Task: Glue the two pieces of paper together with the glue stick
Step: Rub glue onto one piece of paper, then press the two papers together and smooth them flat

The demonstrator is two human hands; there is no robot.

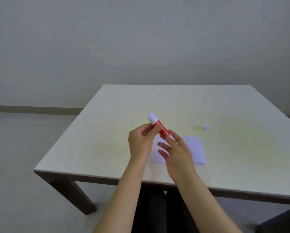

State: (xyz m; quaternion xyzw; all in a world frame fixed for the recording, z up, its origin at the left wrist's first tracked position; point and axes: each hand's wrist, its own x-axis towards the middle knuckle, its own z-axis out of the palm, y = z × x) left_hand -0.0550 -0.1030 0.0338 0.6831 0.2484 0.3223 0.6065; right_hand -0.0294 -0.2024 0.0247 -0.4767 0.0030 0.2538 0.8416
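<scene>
A red glue stick (161, 129) with a white rounded end (152, 118) is held tilted above the table, white end pointing up and to the left. My left hand (141, 142) pinches its upper red body. My right hand (176, 151) touches its lower end with thumb and forefinger, the other fingers spread. White paper (194, 151) lies flat on the table under and right of my hands; I cannot tell whether it is one sheet or two. A small white cap (206, 127) stands on the table to the right.
The pale table (107, 132) has its near edge just below my wrists and a dark leg at the left. Grey floor lies to the left, a plain wall behind. My dark-clothed legs are under the table.
</scene>
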